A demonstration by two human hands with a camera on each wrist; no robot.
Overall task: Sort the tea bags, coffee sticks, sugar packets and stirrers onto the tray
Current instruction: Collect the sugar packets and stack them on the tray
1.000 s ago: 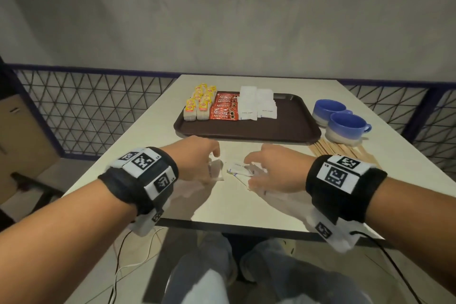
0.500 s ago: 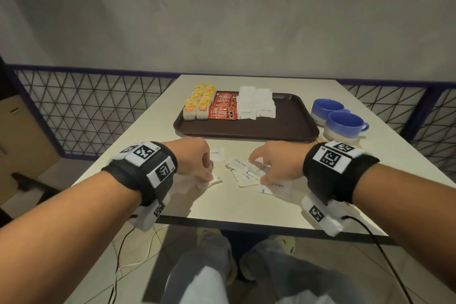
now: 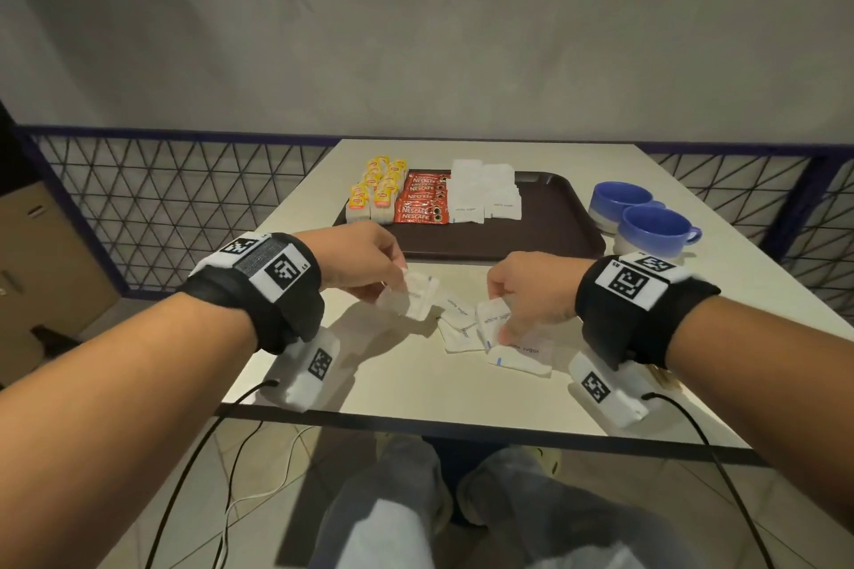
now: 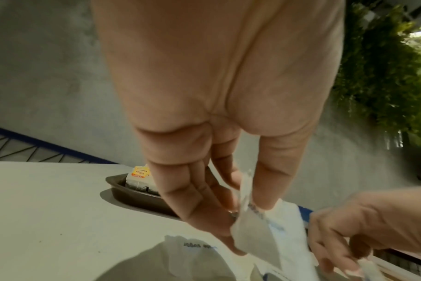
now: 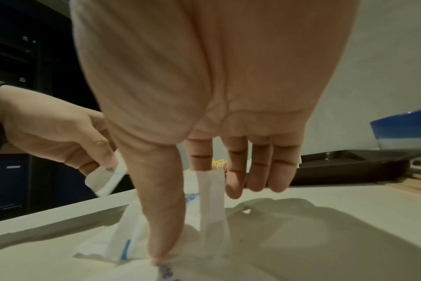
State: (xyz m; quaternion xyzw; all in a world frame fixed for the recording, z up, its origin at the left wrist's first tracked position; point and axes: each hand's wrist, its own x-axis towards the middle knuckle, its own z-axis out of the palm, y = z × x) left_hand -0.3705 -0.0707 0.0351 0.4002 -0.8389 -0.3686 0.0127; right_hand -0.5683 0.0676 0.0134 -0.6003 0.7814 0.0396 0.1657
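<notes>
Packets (image 3: 497,319) read "white sugar"; sticks (image 3: 421,212) "NESCAFE", long axis toward 12 o'clock. Left hand (image 3: 365,261) pinches sachets (image 3: 411,298); right hand (image 3: 531,291) pinches one.

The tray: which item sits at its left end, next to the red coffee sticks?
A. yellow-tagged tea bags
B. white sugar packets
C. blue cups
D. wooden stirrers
A: on the tray, the yellow-tagged tea bags fill the left end, with the red coffee sticks just right of them and sugar packets further right.
</notes>
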